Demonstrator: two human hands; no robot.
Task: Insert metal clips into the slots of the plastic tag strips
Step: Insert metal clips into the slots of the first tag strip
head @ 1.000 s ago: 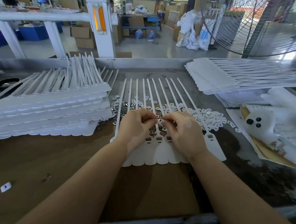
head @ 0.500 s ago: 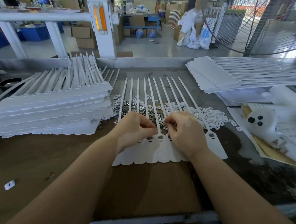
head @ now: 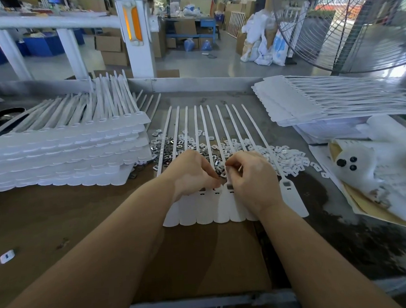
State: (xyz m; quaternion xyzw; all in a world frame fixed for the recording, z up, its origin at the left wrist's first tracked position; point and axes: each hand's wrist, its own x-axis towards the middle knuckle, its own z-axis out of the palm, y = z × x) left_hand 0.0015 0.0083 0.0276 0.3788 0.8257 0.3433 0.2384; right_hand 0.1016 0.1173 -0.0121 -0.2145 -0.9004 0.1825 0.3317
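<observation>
A joined sheet of white plastic tag strips lies flat in the middle of the table, tails pointing away from me. My left hand rests on its left slots with fingers curled, fingertips pressing near a slot. My right hand has its fingers curled over a middle slot and pinches something small there; I cannot make out a clip in it. Loose metal clips lie heaped under the tails, with white plastic pieces to their right. The rightmost tag's slot shows a grey insert.
A tall stack of tag sheets fills the left. Another stack sits at the back right on a clear box. White gloves lie at the right edge, a large fan stands behind, and a stray white piece lies at the left front.
Both hands have shifted from the strip tails down onto the row of slots. The tag sheet has slid slightly toward me.
</observation>
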